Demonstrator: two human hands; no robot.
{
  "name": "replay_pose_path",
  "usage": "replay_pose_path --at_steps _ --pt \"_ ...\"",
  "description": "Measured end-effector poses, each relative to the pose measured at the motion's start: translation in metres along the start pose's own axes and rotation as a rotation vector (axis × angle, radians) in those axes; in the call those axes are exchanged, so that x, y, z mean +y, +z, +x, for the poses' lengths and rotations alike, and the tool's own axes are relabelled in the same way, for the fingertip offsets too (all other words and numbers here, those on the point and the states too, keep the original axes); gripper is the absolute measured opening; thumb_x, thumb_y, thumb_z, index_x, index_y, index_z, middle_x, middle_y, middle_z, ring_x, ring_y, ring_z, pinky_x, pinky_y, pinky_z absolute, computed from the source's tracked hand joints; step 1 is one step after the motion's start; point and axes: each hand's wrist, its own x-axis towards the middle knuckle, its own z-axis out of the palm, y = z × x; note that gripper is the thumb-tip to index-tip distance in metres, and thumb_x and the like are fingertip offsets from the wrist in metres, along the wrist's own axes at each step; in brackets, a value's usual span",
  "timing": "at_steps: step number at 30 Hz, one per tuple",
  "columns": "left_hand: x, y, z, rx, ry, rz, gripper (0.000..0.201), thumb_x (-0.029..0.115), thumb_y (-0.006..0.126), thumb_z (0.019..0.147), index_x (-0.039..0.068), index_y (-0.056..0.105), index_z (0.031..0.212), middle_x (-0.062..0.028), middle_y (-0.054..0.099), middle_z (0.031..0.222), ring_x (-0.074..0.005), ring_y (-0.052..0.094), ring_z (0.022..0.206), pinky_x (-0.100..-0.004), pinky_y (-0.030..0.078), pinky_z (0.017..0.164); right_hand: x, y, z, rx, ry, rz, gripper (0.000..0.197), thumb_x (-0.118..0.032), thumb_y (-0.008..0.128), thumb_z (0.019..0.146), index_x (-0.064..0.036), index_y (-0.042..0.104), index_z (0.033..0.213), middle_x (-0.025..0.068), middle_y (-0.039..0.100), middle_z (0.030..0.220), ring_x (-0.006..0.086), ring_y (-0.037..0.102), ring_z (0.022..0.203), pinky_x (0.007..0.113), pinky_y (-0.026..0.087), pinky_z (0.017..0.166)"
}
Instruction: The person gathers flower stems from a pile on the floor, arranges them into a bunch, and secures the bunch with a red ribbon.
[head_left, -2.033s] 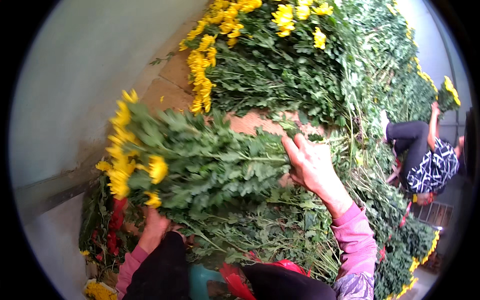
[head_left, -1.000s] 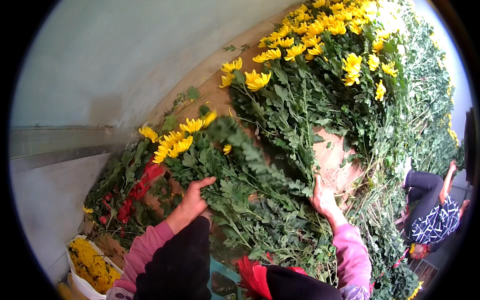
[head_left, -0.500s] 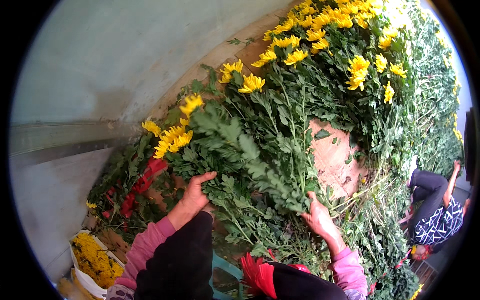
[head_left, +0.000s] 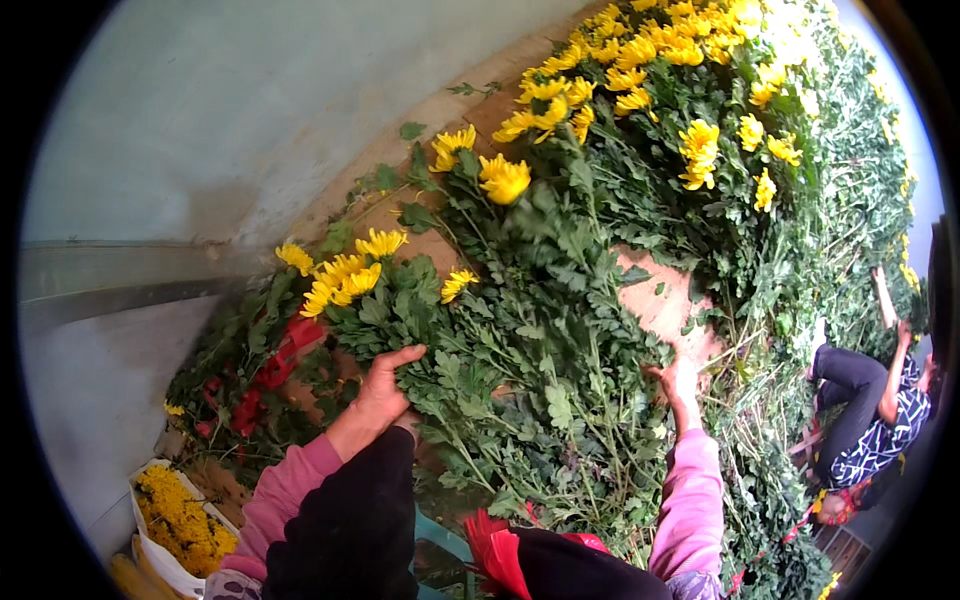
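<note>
Gathering leafy stems (head_left: 520, 370), your left hand (head_left: 385, 395) lay open on them and your right hand (head_left: 680, 385) gripped stalks; lifting them level would spare the blooms (head_left: 345, 275).

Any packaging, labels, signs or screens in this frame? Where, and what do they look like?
White bag: lower left, beside the left sleeve, open-topped, white walls, filled with small loose yellow flower heads.
Red wrapping: left of the left hand, crumpled red sheet lying among the stems of the yellow chrysanthemum bunches; whether it is paper or film cannot be told.
No labels, signs or screens are visible.
</note>
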Motion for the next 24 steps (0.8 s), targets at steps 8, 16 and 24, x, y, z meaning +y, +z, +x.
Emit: replay_pose_path --at_steps 8,16,24 --pt "0.0 -0.014 -0.001 0.04 -0.032 0.0 0.027 0.009 0.072 0.08 0.001 0.067 0.104 -0.0079 0.07 0.1 -0.0224 0.067 0.09 -0.0385 0.055 0.085 -0.116 -0.021 -0.037 0.111 -0.493 0.043 0.086 0.009 0.072 0.062 -0.0066 0.038 0.14 0.0171 0.044 0.137 0.0384 0.045 0.125 0.048 0.036 0.107" --pt "0.002 -0.002 -0.003 -0.006 -0.023 0.037 0.028 0.01 0.071 0.083 0.0 0.066 0.109 -0.0079 0.069 0.105 -0.0214 0.066 0.097 -0.0386 0.054 0.09 -0.198 -0.037 -0.045 0.194 -0.726 -0.027 0.061 -0.007 0.073 0.077 -0.0097 0.051 0.133 0.0119 0.055 0.121 0.0309 0.051 0.114 0.045 0.041 0.094" --pt "-0.003 -0.002 0.029 -0.034 -0.006 0.2 0.028 0.012 0.069 0.086 -0.001 0.066 0.111 -0.0095 0.069 0.109 -0.0219 0.067 0.098 -0.039 0.053 0.091 -0.217 -0.024 -0.041 0.308 -0.784 0.057 0.041 -0.006 0.068 0.079 -0.0064 0.056 0.118 0.015 0.057 0.1 0.0342 0.052 0.094 0.045 0.046 0.078"
